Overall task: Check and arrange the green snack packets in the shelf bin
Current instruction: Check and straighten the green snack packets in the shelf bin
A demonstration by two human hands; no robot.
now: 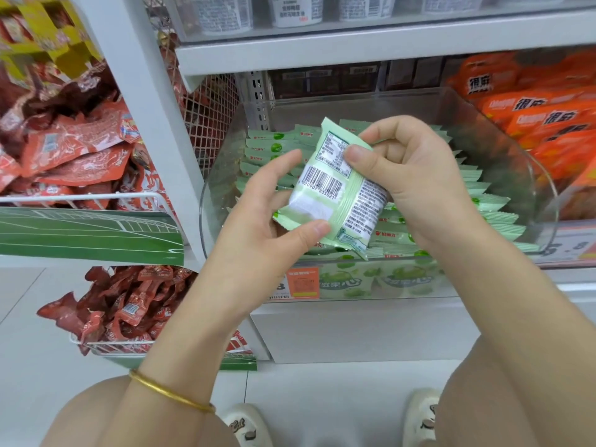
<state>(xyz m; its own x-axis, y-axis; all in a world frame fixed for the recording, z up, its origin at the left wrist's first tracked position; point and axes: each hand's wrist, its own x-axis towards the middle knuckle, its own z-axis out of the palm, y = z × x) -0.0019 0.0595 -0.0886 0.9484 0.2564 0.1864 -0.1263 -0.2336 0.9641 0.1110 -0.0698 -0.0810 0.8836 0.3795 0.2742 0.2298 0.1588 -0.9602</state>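
Note:
A pale green snack packet point(335, 191) is held above the clear shelf bin point(545, 195), its back side with barcode and print facing me. My left hand point(274, 214) pinches its lower left part between thumb and fingers. My right hand point(409, 175) grips its upper right part, thumb on the label. Below them, several more green packets point(490, 201) stand in rows inside the bin, partly hidden by my hands.
Orange packets point(548, 117) fill the bin to the right. Red snack packets point(71, 150) sit in a wire basket at left, with more red packets point(129, 311) in a lower basket. A white shelf point(354, 50) with cups point(296, 11) runs overhead.

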